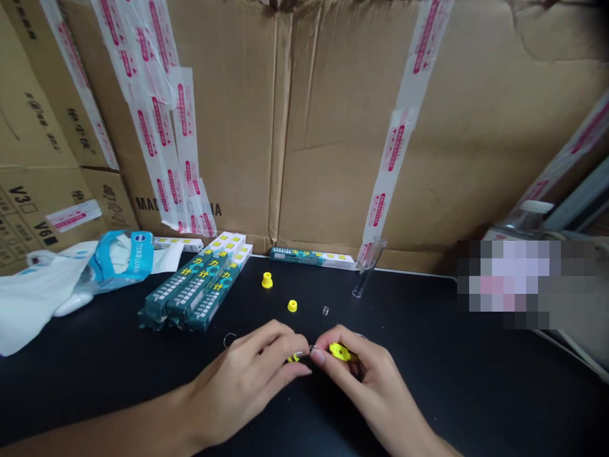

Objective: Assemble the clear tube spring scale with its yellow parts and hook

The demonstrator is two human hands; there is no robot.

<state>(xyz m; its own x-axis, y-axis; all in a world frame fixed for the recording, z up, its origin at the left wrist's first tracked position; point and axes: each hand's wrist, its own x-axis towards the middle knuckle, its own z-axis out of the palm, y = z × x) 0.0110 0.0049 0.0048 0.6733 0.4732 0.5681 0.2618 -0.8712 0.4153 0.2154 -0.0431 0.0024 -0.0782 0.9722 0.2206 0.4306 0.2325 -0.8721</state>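
Note:
My left hand [247,368] is closed with thumb and fingers round a small yellow plastic part [292,358], mostly hidden by the fingers. A thin curved wire hook [229,339] shows just behind its knuckles. My right hand [368,371] pinches a flat yellow plastic piece with holes [339,351]. Between the fingertips of both hands a bit of thin metal wire [313,348] is visible; how it joins the yellow parts I cannot tell. Beyond the hands lie a low yellow cap [292,306], a taller flanged yellow cap [267,280] and a tiny coiled spring [325,311].
A clear tube [368,270] lies farther back. Several green-and-white narrow boxes [195,285] are at left, another narrow box [311,257] at the back. A blue-and-white plastic packet [124,260] lies left. Taped cardboard [328,127] walls the rear; a white-capped bottle [528,219] stands right.

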